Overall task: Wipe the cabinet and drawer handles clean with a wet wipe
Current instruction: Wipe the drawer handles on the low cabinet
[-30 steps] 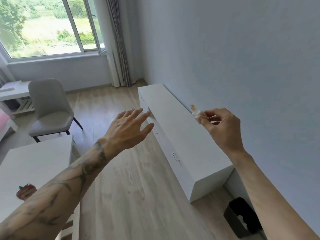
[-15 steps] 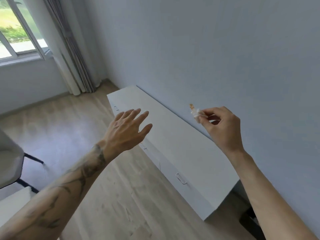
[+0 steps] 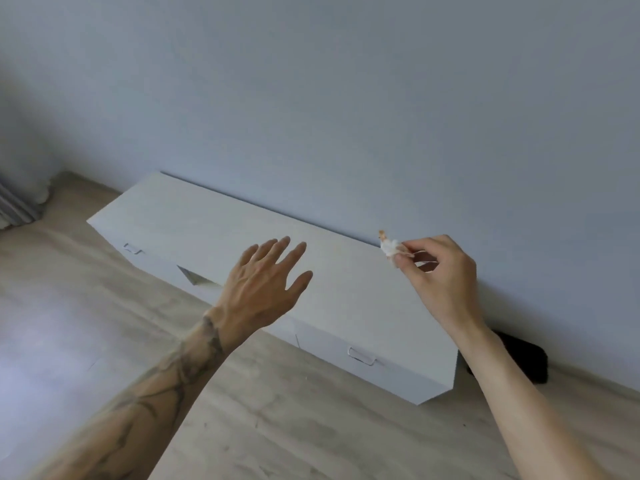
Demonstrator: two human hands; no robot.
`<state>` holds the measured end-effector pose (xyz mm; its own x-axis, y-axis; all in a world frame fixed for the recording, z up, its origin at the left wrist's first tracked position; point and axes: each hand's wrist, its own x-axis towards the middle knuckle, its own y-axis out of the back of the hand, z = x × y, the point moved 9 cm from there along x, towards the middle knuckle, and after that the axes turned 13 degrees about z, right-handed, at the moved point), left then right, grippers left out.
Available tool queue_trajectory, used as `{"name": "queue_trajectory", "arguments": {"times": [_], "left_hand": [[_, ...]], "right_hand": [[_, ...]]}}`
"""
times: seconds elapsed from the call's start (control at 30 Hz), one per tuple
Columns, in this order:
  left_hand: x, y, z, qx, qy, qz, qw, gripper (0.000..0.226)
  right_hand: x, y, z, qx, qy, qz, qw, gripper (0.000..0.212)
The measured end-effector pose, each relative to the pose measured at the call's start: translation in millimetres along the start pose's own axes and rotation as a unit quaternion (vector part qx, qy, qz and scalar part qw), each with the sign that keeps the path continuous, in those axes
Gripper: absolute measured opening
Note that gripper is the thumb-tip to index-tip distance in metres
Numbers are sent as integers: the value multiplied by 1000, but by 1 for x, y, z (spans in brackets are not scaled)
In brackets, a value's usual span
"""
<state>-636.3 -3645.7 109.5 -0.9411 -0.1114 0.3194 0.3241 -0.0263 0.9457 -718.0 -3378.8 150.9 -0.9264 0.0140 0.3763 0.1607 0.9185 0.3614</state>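
A long, low white cabinet [image 3: 194, 223] stands against the grey wall. Its front carries a white handle [image 3: 362, 356] near the right end and another handle [image 3: 132, 249] near the left end. My right hand [image 3: 440, 275] hovers above the cabinet's right part and pinches a small crumpled white wet wipe [image 3: 389, 246] with an orange-brown tip between thumb and fingertips. My left hand [image 3: 268, 284] floats over the cabinet's middle with straight, spread fingers, holding nothing and hiding part of the front.
A black bin [image 3: 523, 358] sits on the floor behind the cabinet's right end, beside my right forearm. A grey curtain [image 3: 15, 209] hangs at the far left. Pale wooden floor [image 3: 104, 341] stretches in front of the cabinet.
The view has swung right and closer to the cabinet; the window, chair and table have left the frame. Both hands keep their poses, the right still pinching the wipe.
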Motion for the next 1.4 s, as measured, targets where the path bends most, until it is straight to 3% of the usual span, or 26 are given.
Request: {"name": "queue_trajectory", "arguments": {"times": [0.17,0.37,0.47,0.67,1.03,1.4], "left_hand": [[14,-83,-14,-28,-54,-21,998,71],[11,-210,-25,-64,-124,-40,989,65],[3,-286,-27,-80,-152,-43,984,62],[-20,-437,-25,-103,-179,-24,978,59],[-42,-609,-3,-135,-214,119,960,52],[-60,-629,-15,-126,-156,332,922,45]], "right_hand": [[-20,-35,52,-24,-53,31,998,13],[-65,-75,135,-80,-103,99,986,8],[-98,-101,193,-97,-121,124,980,3],[-164,-147,317,-138,-138,138,971,11],[-242,-209,517,-165,-80,206,961,14],[-278,-238,580,-128,45,332,933,17]]}}
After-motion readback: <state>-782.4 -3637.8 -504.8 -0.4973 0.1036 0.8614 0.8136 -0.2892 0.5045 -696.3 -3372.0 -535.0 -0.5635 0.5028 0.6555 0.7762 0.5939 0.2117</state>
